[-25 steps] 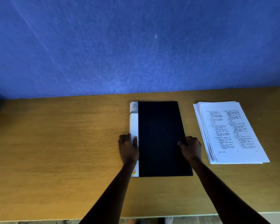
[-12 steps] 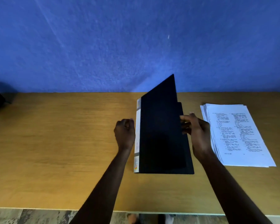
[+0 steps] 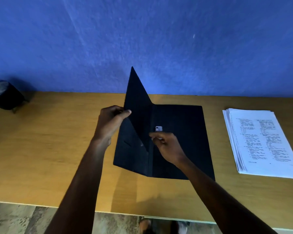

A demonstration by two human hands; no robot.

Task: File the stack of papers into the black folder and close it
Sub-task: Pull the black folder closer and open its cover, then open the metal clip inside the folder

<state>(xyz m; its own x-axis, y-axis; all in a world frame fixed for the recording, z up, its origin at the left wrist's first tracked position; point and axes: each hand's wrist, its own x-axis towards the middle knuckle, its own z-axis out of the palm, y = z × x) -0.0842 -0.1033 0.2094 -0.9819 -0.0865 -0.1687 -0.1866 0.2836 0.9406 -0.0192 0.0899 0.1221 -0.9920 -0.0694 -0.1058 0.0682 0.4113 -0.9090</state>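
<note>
1. The black folder (image 3: 179, 141) lies open in the middle of the wooden surface (image 3: 41, 149).
2. Its right half lies flat on the surface. Its left cover (image 3: 137, 105) stands up at a tilt, with its top corner pointing to 12 o'clock, in front of the blue wall (image 3: 142, 39).
3. The left hand (image 3: 111, 122) is at 9 o'clock of the folder. Its thumb and fingers pinch the edge of the raised cover and hold it up.
4. The right hand (image 3: 167, 146) is over the middle fold of the folder. Its fingers are curled in close at a small white clip (image 3: 158, 128) there. I cannot tell if the fingers grip the clip or only touch it.
5. The stack of papers (image 3: 264, 142) lies flat at 3 o'clock of the folder, well apart from it. The top sheet has two columns of small print. No hand touches the papers.
6. A black holder (image 3: 7, 97) sits far off at 9 o'clock, by the wall, at the back left of the surface.
7. At 6 o'clock, past the near edge of the surface, a patch of stone floor (image 3: 15, 218) shows.
</note>
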